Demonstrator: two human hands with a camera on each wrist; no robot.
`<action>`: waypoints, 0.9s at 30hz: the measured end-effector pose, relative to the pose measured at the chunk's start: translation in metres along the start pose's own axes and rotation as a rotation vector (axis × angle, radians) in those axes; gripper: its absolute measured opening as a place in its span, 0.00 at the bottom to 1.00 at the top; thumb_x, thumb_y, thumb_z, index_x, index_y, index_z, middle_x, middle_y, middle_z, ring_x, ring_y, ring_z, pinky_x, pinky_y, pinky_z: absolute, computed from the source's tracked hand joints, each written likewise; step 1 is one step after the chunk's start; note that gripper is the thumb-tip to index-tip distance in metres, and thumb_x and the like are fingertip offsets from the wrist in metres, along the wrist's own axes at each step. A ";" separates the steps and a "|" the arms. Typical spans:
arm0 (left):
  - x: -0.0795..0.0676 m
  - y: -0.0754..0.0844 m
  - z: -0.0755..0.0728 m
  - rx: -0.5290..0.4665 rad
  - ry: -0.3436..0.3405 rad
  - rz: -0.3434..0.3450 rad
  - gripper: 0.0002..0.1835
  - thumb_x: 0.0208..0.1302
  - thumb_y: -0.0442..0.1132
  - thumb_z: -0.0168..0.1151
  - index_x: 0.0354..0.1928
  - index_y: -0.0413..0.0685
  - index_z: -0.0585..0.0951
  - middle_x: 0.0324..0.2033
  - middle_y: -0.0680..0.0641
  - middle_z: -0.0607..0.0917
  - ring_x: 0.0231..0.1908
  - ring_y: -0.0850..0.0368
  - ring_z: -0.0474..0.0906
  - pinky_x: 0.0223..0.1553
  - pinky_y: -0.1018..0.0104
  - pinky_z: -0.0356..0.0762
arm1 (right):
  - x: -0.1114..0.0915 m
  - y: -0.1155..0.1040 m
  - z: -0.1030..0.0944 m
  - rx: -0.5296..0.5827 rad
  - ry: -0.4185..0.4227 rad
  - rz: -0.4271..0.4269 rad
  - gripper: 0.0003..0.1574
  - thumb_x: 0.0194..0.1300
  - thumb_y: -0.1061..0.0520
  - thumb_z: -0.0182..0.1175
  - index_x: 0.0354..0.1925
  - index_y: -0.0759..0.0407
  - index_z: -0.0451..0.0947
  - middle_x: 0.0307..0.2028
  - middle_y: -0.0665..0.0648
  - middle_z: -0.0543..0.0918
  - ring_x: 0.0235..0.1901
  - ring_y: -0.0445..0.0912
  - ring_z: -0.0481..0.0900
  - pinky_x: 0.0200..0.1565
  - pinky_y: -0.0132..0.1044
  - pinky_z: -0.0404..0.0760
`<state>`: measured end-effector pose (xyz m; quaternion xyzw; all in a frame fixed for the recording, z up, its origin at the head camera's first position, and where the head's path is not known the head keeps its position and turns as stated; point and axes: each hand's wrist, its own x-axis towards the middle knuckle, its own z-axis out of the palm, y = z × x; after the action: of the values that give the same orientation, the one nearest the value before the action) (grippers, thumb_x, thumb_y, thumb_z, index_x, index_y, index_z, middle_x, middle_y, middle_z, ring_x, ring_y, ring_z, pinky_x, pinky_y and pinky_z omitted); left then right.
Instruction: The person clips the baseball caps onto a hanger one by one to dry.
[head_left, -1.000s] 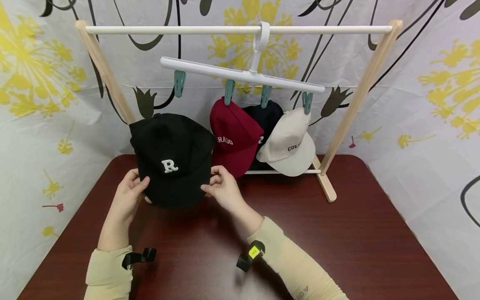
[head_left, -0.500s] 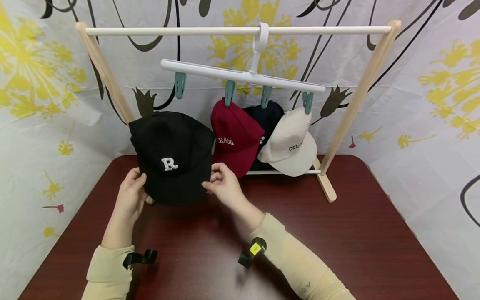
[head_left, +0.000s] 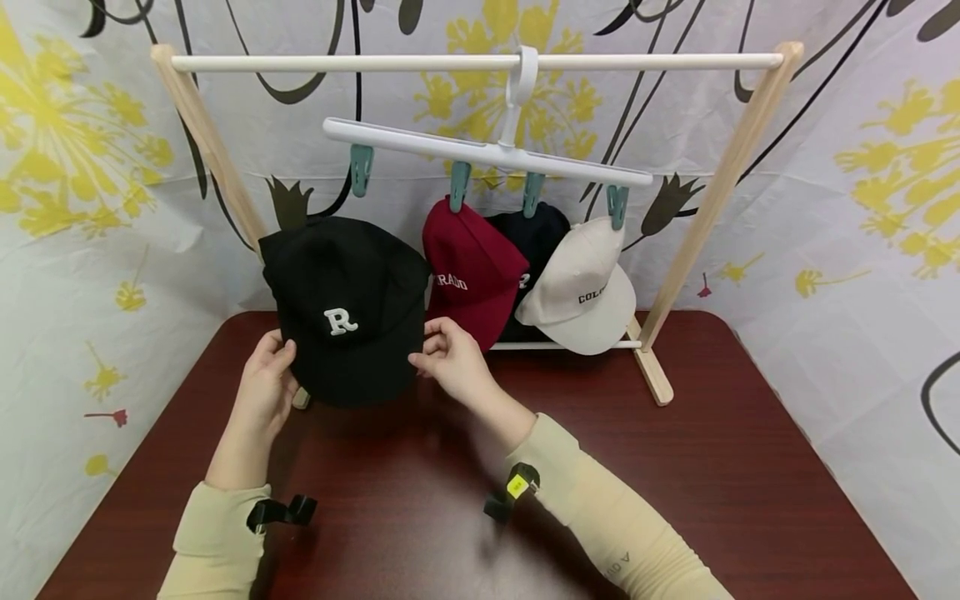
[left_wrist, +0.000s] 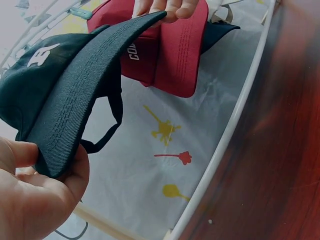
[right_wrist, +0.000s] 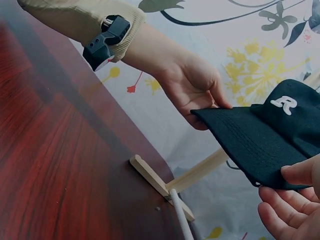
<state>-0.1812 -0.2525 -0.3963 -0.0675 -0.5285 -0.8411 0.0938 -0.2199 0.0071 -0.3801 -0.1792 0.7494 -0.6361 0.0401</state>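
A black baseball cap (head_left: 352, 283) with a white letter R faces me, held in the air by both hands at its brim. My left hand (head_left: 261, 387) pinches the brim's left edge between thumb and fingers; the left wrist view shows the brim (left_wrist: 75, 95) between them. On the other side, my right hand (head_left: 453, 362) pinches the brim's right edge, thumb on top and fingers below in the right wrist view. Above the cap, a green clip (head_left: 361, 171) on the white hanger (head_left: 480, 152) has nothing in it.
Clips hold a red cap (head_left: 472, 275), a dark navy cap (head_left: 551, 229) and a cream cap (head_left: 577, 292) right of the black one. The hanger hangs tilted from the rail (head_left: 337, 62) of a wooden rack (head_left: 697, 225) on the dark red table (head_left: 420, 517).
Both hands have raised the black cap slightly, its crown now a little higher in the head view. The hands keep their pinch on the brim.
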 end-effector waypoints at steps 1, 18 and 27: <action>0.000 0.001 0.000 -0.002 0.001 -0.002 0.05 0.73 0.38 0.48 0.46 0.45 0.69 0.41 0.51 0.76 0.38 0.62 0.76 0.38 0.70 0.76 | 0.001 -0.001 -0.001 -0.011 -0.002 0.002 0.21 0.58 0.68 0.65 0.49 0.65 0.70 0.27 0.57 0.81 0.27 0.52 0.82 0.33 0.41 0.82; 0.008 0.006 0.007 0.031 0.011 -0.008 0.06 0.74 0.39 0.45 0.47 0.45 0.68 0.43 0.50 0.73 0.40 0.62 0.74 0.40 0.71 0.75 | 0.012 -0.017 -0.017 -0.085 -0.023 0.016 0.21 0.61 0.64 0.64 0.52 0.66 0.73 0.32 0.58 0.83 0.32 0.56 0.82 0.34 0.36 0.81; 0.010 0.007 0.006 0.066 0.015 0.001 0.06 0.75 0.39 0.44 0.48 0.46 0.68 0.46 0.49 0.71 0.42 0.62 0.74 0.39 0.72 0.75 | 0.020 -0.031 -0.028 -0.170 -0.051 0.008 0.18 0.66 0.59 0.61 0.52 0.65 0.74 0.34 0.57 0.83 0.32 0.51 0.83 0.35 0.36 0.80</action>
<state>-0.1894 -0.2503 -0.3856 -0.0586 -0.5550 -0.8237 0.1003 -0.2398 0.0236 -0.3411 -0.1950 0.8003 -0.5651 0.0466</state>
